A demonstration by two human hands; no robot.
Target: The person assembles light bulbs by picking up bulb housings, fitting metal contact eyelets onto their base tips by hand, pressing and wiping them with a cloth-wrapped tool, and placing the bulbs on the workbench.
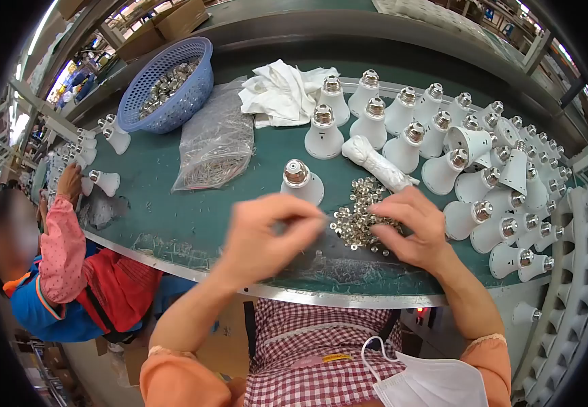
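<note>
My left hand [267, 234] hovers over the front of the green table, slightly blurred, with thumb and forefinger pinched together. Whatever it may hold is too small to make out. Just behind it stands a white bulb housing [302, 183] with a silver screw cap facing up. My right hand [412, 227] is at the right side of a heap of small metal contact pieces [356, 220]. Its thumb and forefinger are apart, their tips touching the heap.
Many white bulb housings [470, 180] crowd the right side. A rolled white cloth [378, 163], a crumpled white cloth [284, 91], a plastic bag of thin pins [216, 146] and a blue basket of metal caps [165, 85] lie behind. A co-worker [70, 264] sits at left.
</note>
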